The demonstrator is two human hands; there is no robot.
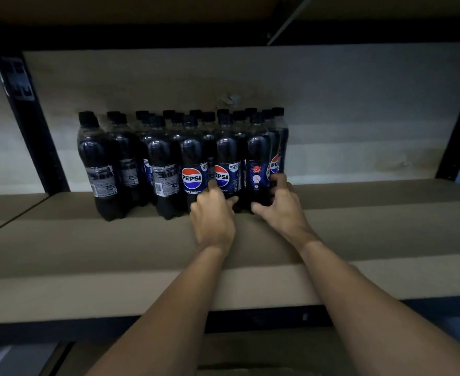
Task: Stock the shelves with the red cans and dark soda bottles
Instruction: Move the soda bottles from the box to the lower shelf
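Grips a front bottle [227, 164] low with the left hand [213, 217], fingers curled round it; clamps the right hand [281, 206] round the next bottle [258, 164]. Both upright on the shelf [359, 229], fronting the cluster [142, 158].

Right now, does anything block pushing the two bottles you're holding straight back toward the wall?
Yes. Further rows of dark soda bottles stand directly behind both. The left hand grips one front bottle, the right hand its neighbour. To their right the shelf board shows nothing in the way.
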